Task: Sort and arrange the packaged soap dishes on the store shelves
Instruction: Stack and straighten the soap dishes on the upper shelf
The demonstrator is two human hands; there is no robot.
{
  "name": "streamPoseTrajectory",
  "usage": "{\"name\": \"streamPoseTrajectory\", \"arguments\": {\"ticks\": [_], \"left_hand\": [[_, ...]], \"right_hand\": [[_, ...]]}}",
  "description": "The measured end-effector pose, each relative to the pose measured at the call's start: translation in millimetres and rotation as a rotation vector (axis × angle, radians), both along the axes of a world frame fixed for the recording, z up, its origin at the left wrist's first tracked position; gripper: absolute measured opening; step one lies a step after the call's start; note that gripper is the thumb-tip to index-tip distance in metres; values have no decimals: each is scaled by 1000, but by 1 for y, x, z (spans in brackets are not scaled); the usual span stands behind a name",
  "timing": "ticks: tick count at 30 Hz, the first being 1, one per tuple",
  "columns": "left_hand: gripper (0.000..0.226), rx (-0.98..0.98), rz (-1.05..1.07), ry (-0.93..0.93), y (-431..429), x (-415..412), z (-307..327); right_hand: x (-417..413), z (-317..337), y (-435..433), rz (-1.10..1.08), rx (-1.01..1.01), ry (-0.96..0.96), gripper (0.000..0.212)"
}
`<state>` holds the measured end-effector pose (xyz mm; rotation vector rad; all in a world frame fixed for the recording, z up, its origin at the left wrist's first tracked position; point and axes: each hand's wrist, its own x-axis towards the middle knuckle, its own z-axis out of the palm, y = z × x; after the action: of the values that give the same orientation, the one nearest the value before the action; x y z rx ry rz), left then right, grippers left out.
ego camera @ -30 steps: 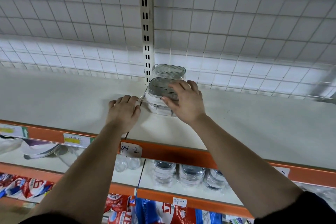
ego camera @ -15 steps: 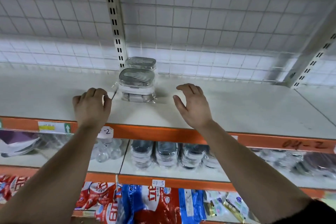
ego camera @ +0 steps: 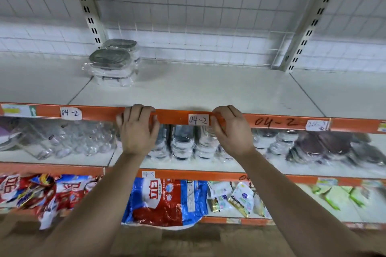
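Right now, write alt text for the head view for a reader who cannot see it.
A person's left hand and right hand, fingers curled, are at the orange front edge of an upper shelf; whether they grip it is unclear. Two stacks of wrapped soap dishes stand at its back left, with more packaged goods on the shelves below.
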<state>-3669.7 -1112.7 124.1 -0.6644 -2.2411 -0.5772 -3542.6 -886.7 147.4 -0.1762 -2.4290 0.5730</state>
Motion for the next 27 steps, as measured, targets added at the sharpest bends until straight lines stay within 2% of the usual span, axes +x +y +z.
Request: {"name": "streamPoseTrajectory", "arguments": {"ticks": [7, 12, 18, 23, 27], "left_hand": [[28, -26, -134, -110, 48, 76, -51], [25, -66, -212, -172, 92, 106, -94], [31, -73, -280, -204, 139, 92, -137], [41, -82, -275, -190, 180, 56, -153], [53, -119, -223, -221, 204, 35, -164]], "right_hand": [[75, -60, 37, -34, -38, -39, 35], [93, -106, 70, -61, -88, -137, 43], [69, -153, 111, -111, -42, -165, 49], [28, -173, 132, -173, 26, -19, 41], [-3, -188, 132, -263, 69, 10, 49]]}}
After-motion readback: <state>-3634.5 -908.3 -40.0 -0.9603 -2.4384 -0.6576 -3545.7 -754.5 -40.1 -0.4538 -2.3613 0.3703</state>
